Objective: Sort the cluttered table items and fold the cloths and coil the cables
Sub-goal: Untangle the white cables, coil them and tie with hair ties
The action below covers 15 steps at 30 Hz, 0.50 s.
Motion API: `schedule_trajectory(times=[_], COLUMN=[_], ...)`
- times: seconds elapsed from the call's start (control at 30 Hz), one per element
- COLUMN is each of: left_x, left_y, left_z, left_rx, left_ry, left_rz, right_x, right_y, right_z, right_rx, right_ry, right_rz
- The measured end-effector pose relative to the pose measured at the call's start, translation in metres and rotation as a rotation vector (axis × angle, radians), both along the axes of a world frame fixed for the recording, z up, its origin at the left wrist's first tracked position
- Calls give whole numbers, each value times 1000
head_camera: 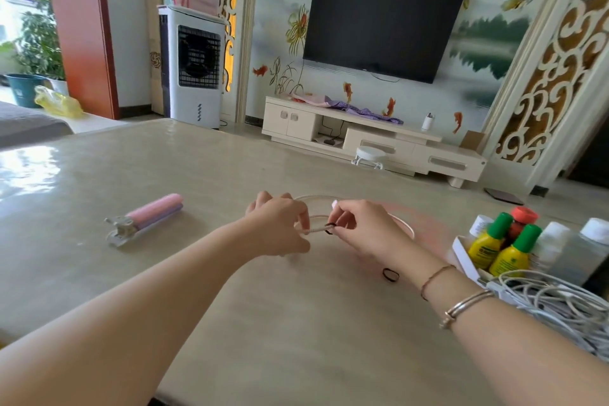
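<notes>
On the beige table [138, 171], a pile of white cables [557, 303] lies at the right beside a box of bottles [509, 249]. A pink roll [146, 217] rests to the left. Mid-table, the left hand [280, 227] pinches a looped cable [349, 208], while the right hand [364, 229] pinches a black band [330, 228] around it. Another band [391, 274] lies nearby.

Tabletop [197, 175]: glossy beige, faint marbling. Coiled cable [403, 222]: pale pink-white; band [330, 228] on it black. Loose hair tie [391, 274]: black. Rolled item [155, 212]: pink over lilac. Squeeze bottles [512, 252]: yellow, green caps. Cable pile [557, 306]: white.
</notes>
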State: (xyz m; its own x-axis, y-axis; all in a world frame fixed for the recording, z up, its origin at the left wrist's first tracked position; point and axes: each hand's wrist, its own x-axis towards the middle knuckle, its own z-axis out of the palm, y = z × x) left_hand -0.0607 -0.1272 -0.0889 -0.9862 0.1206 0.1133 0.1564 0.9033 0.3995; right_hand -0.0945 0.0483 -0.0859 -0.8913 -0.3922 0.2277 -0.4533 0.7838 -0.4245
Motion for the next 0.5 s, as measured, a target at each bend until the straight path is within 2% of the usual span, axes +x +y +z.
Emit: schedule_trajectory(times=[0.07, 0.17, 0.33, 0.5], left_x=[5, 8, 17, 17], left_y=[9, 18, 22, 24], left_z=[4, 6, 6, 8], left_rx=[73, 292, 360, 567], left_ry=[12, -81, -179, -213], left_rz=[-67, -112, -88, -74], right_x=[10, 23, 36, 41], right_y=[3, 6, 11, 8], right_z=[6, 11, 7, 1], right_rx=[-57, -124, -89, -305], right_ry=[10, 24, 67, 124], right_rz=[18, 29, 31, 16])
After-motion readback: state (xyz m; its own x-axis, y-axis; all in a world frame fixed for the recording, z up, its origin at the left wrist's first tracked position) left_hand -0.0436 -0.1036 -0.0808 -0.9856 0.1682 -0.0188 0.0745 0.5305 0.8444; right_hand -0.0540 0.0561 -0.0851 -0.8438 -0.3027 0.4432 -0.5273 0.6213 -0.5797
